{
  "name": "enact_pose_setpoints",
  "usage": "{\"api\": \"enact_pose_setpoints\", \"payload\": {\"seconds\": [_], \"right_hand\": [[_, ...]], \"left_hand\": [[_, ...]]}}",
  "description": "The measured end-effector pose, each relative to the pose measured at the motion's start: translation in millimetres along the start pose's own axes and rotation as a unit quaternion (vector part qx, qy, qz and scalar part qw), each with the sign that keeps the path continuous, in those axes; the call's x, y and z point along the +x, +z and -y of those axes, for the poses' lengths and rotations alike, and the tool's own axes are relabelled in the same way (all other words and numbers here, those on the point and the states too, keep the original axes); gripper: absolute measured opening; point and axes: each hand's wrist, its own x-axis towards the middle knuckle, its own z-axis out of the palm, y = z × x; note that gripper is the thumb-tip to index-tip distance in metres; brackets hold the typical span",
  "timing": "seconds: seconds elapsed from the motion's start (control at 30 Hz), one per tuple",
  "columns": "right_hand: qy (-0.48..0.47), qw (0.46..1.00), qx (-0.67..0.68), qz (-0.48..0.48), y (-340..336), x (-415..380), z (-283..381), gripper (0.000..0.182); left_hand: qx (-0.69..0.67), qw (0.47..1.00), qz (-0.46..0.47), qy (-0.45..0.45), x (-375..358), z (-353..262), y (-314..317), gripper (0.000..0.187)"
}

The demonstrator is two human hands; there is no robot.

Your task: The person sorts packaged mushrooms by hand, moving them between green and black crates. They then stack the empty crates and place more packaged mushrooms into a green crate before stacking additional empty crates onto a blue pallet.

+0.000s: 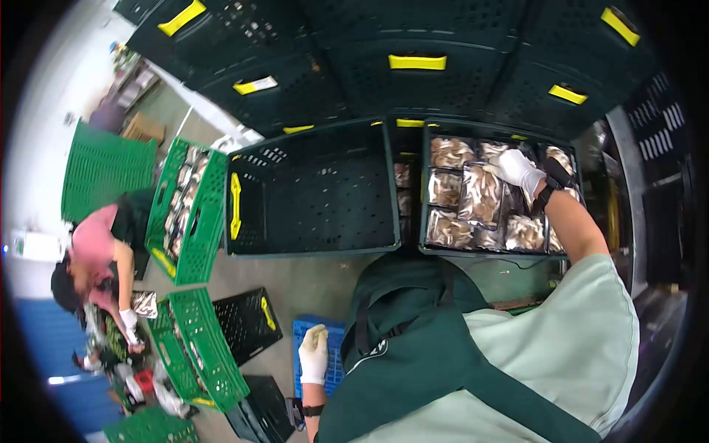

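Observation:
My right hand [519, 171], in a white glove, reaches into a dark crate [502, 251] at the right. Its fingers close on the upper edge of a film-wrapped pack of what look like mushrooms [481, 198], which overlaps its neighbours. Around it lie several similar packs [444, 187] in black trays, pale and brown under clear film. My left hand [314, 358], also gloved, hangs low beside my apron with nothing visible in it. Its fingers are loosely bent, above a blue plastic pallet [334, 362]. A dark crate with bare inner walls [314, 184] stands left of the filled one.
Stacked dark crates with yellow handles [417, 63] form a wall ahead. Green crates holding packs [210, 229] stand at the left. Beyond them another person in a pink top [96, 236] bends over, a gloved hand near a pack [145, 303]. A black crate [247, 325] sits on the floor.

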Motion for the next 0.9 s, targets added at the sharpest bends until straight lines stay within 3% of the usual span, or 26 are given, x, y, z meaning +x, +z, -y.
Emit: {"api": "enact_pose_setpoints", "payload": {"seconds": [0.1,0.2,0.3,0.33,0.4,0.47,0.53,0.6,0.63,0.7,0.73,0.8,0.87,0.9], "right_hand": [[-0.007,0.999,0.035,0.0,13.6,35.7,11.2,0.041],[0.052,0.996,0.077,-0.019,37.8,70.8,9.2,0.034],[0.031,0.992,0.041,-0.113,14.5,91.4,43.1,0.025],[-0.001,0.973,0.071,-0.222,16.0,97.8,58.0,0.027],[0.034,0.954,0.18,-0.239,-0.6,108.6,115.9,0.029],[0.114,0.886,0.422,-0.154,17.1,121.6,171.3,0.038],[0.175,0.872,0.445,-0.103,63.8,142.7,217.3,0.051],[0.212,0.872,0.398,-0.19,110.9,159.7,246.4,0.06],[0.258,0.854,0.408,-0.192,117.5,166.0,251.9,0.059],[0.335,0.813,0.446,-0.165,117.9,179.5,254.4,0.052],[0.365,0.792,0.47,-0.136,119.8,185.1,248.4,0.048],[0.32,0.737,0.573,-0.162,219.7,208.5,178.0,0.037],[0.412,0.681,0.601,-0.069,188.7,201.6,183.7,0.02],[0.45,0.672,0.588,0.016,184.1,200.1,178.5,0.021]], "left_hand": [[0.065,0.998,0.022,0.004,-16.1,-12.9,2.8,0.02],[0.012,0.999,-0.006,-0.047,-25.6,16.5,-8.1,0.019],[0.008,0.997,-0.026,-0.067,-25.0,36.1,-30.9,0.019],[-0.006,0.996,-0.027,-0.082,-22.1,39.0,-41.4,0.019],[-0.018,0.996,-0.04,-0.075,3.1,56.3,-63.5,0.02],[-0.037,0.997,-0.032,-0.068,39.4,51.1,-88.2,0.021],[-0.017,0.999,-0.045,0.011,99.8,66.3,-117.0,0.022],[0.028,0.988,-0.112,0.103,164.3,57.9,-142.7,0.022],[0.071,0.987,-0.128,0.072,195.5,40.9,-157.3,0.027],[0.074,0.972,-0.178,0.138,274.9,52.7,-175.1,0.033],[0.157,0.951,-0.211,0.161,313.7,56.8,-180.6,0.039],[0.136,0.954,-0.224,0.146,373.7,57.8,-177.0,0.047],[0.157,0.953,-0.236,0.105,392.3,47.6,-161.5,0.041],[0.15,0.956,-0.232,0.096,393.5,52.0,-156.2,0.041]]}}
